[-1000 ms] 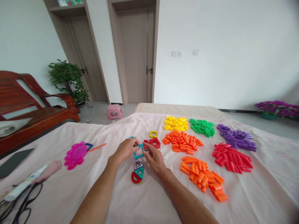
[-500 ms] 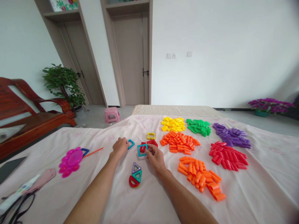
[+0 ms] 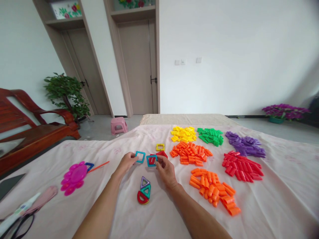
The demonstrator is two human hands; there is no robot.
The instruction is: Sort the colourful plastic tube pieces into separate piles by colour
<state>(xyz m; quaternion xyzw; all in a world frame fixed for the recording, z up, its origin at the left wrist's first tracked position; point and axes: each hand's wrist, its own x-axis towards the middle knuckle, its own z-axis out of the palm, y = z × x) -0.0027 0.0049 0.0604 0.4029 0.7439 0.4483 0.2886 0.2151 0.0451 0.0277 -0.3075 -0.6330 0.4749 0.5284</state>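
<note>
**Currently: Dual-Grip Condition and Hazards**

The left hand (image 3: pixel 128 161) pinches the first blue frame (image 3: pixel 144 157) by its near left part, between thumb and fingers. The right hand (image 3: pixel 166 170) grips the second blue frame (image 3: pixel 147 161) at its right side. The frames are near each other, with a narrow gap between them, above the middle of the cloth (image 3: pixel 132 219). Whether either lower edge touches the cloth cannot be told.

Hazards (judged):

- Slip. Each grip takes only a small part of a thin rim; a loosened thumb could let a frame turn or drop.
- Misalignment. The frames are tilted differently; if brought together so, their edges could meet askew.
- Disturbance. The red pieces (image 3: pixel 163 154) show behind and through the second blue frame; a far push by the right hand could knock them.
- Scatter. The right forearm (image 3: pixel 188 204) lies just left of the near orange pile (image 3: pixel 211 187). A sweep to the right could spread its loose parts, caused by elbow movement outside the wearer's attention.
</note>
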